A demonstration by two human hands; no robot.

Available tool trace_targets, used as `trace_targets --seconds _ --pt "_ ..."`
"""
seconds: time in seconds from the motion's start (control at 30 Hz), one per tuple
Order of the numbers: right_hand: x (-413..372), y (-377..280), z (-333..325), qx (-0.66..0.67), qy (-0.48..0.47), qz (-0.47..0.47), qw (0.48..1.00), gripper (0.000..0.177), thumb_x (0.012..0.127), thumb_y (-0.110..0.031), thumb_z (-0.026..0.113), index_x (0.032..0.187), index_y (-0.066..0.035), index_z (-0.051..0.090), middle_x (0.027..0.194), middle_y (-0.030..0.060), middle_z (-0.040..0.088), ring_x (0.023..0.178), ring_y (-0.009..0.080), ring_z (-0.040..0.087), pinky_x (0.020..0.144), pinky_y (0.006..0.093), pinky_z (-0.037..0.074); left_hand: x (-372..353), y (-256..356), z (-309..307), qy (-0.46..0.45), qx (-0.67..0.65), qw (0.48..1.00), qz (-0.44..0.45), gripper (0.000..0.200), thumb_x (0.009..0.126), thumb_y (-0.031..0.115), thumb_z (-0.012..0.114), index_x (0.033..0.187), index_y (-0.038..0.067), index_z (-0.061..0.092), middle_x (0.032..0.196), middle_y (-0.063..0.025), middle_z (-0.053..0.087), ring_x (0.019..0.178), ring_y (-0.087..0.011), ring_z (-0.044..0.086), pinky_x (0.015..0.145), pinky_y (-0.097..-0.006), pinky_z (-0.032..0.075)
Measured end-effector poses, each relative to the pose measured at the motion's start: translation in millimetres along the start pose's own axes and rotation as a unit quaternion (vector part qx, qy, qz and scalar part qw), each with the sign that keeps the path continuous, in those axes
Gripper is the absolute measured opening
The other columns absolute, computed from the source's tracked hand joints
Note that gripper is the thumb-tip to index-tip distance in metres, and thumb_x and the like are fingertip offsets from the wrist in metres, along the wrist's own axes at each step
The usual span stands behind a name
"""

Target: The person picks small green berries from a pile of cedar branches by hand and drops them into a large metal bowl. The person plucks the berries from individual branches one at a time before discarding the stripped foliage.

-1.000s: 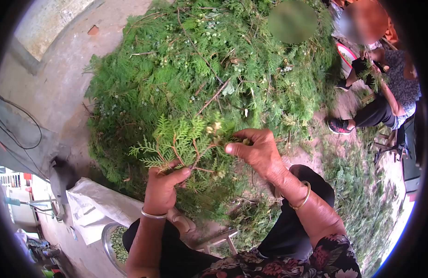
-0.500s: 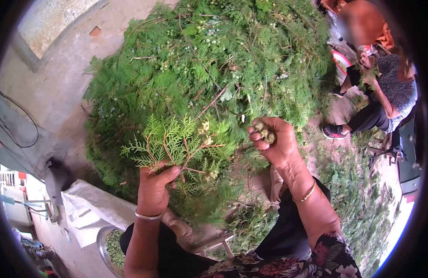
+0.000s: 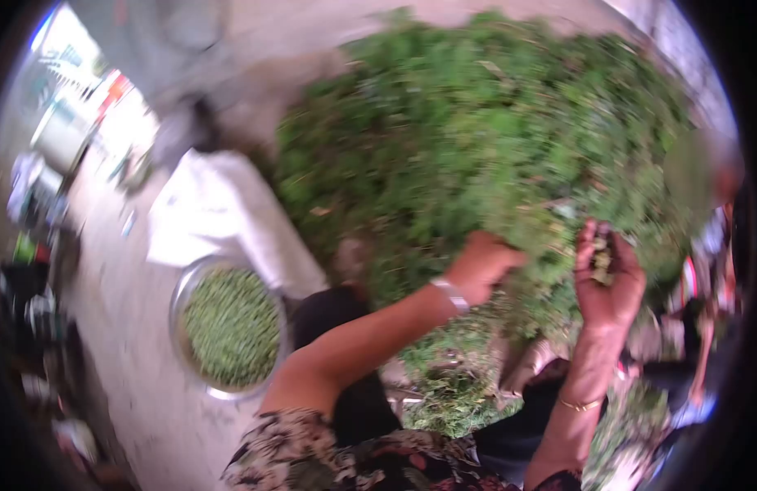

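My right hand [image 3: 612,282] is curled palm-up around a small cluster of pale green cones [image 3: 601,260], held at the near right edge of the leafy heap. My left hand [image 3: 483,266] reaches across to the right, low over the same heap of cut evergreen branches [image 3: 476,155]. Motion smears its fingers, and lighter green foliage [image 3: 549,245] lies just beyond them. Whether the left fingers still hold a sprig cannot be made out. A round metal basin [image 3: 178,327] full of small green cones [image 3: 233,326] stands on the floor to the left.
A white sack [image 3: 206,204] lies between the basin and the heap. At the right edge another person's arm [image 3: 706,352] shows, blurred. Assorted items [image 3: 34,286] line the far left. Loose clippings [image 3: 452,401] cover the ground by my feet.
My view has swung left, bringing the whole basin into sight. My left hand has moved right, closer to my right hand. The sprig it held no longer shows clearly; the cones remain in my right.
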State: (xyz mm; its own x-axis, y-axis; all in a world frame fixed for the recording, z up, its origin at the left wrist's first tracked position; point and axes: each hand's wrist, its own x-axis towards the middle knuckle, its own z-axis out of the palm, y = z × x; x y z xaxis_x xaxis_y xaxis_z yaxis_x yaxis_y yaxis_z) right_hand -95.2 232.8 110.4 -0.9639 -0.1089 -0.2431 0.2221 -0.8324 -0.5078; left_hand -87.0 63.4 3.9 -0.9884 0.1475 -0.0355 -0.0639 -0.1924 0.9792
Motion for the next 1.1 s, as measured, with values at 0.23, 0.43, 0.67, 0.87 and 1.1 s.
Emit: trace_targets --seconds 0.23,0.43,0.67,0.87,1.1 --pt "-77 161 143 -0.214 -0.245 0.101 0.94 0.033 0.09 -0.015 0.049 0.112 0.01 0.051 0.11 0.0225 0.058 0.098 0.03 0.059 0.086 0.0393 0.051 -16 14 -23 0.068 -0.185 0.979 -0.045 0.017 0.072 0.009 0.066 0.06 0.002 0.056 0.056 -0.0015 0.053 0.049 -0.0115 0.048 0.041 -0.0311 0.033" --pt "-104 281 169 -0.519 -0.382 -0.145 0.751 0.074 0.088 -0.053 0.047 0.124 0.012 0.04 0.125 0.029 0.047 0.118 0.0398 0.046 0.1 0.0438 0.034 -24 43 -13 0.034 -0.284 0.955 -0.082 0.014 0.073 0.005 0.069 0.065 0.0 0.06 0.062 -0.0023 0.056 0.053 -0.0098 0.048 0.045 -0.0253 0.035" --pt "-84 159 116 -0.485 -0.329 -0.077 0.807 0.033 0.08 -0.009 0.067 0.107 0.006 0.055 0.094 0.0162 0.063 0.085 0.0201 0.062 0.073 0.0295 0.05 -24 55 -8 0.106 -0.221 0.962 -0.117 0.03 0.073 0.008 0.074 0.093 -0.004 0.056 0.084 -0.0091 0.061 0.069 -0.0125 0.054 0.053 -0.0268 0.04" --pt "-48 39 7 -0.594 0.009 -0.289 0.75 0.033 0.076 -0.017 0.073 0.096 0.003 0.056 0.077 0.0114 0.063 0.067 0.0176 0.061 0.06 0.029 0.05 -17 48 8 0.023 -0.151 0.985 -0.084 0.019 0.075 0.006 0.07 0.09 -0.002 0.062 0.079 -0.0048 0.063 0.066 -0.0114 0.057 0.051 -0.0245 0.041" --pt "-6 -29 -79 -0.748 0.128 -0.246 0.603 0.049 0.071 -0.04 0.074 0.086 0.004 0.057 0.064 0.0174 0.061 0.061 0.0352 0.061 0.058 0.0416 0.048 2 25 53 0.014 -0.052 0.994 -0.099 0.019 0.075 0.004 0.069 0.092 0.0 0.062 0.078 -0.0027 0.063 0.067 -0.0102 0.057 0.052 -0.0245 0.042"
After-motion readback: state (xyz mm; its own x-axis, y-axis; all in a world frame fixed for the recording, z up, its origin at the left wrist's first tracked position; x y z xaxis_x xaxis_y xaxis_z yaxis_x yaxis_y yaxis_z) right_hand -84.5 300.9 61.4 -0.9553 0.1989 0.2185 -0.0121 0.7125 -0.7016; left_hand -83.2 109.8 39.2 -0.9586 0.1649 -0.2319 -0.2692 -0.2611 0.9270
